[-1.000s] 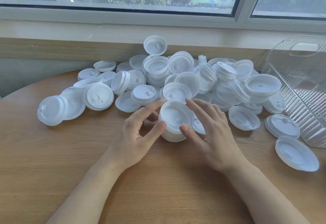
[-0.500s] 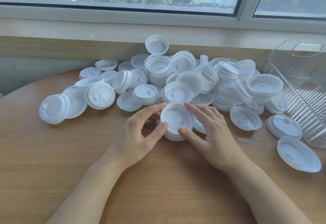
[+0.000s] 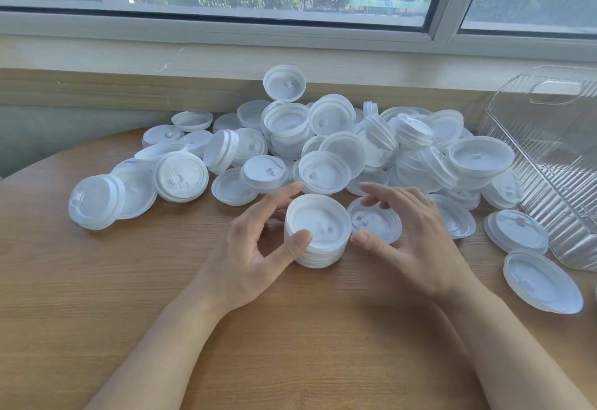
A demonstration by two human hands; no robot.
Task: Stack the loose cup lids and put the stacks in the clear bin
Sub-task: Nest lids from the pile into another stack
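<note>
Since a second ago our right hand (image 3: 416, 235) has come off the lid stack (image 3: 318, 232) and slid right; its thumb now sits just beside the stack's right edge and its fingers arch over a loose lid (image 3: 376, 223) lying flat next to it. Looks like we're going for the next lid to add, so the stack isn't finished yet. Left hand (image 3: 252, 241) grip: half open, thumb on the stack's near-left rim, fingers curled round the far-left side, holding it steady on the tabletop (image 3: 161, 280). Right grip: wide, curved, holding nothing; can't tell if the fingertips touch the loose lid. Stack stands upright front-centre, just ahead of the lid pile (image 3: 323, 147). Clear bin (image 3: 555, 157) at far right, no stacks visible inside
</note>
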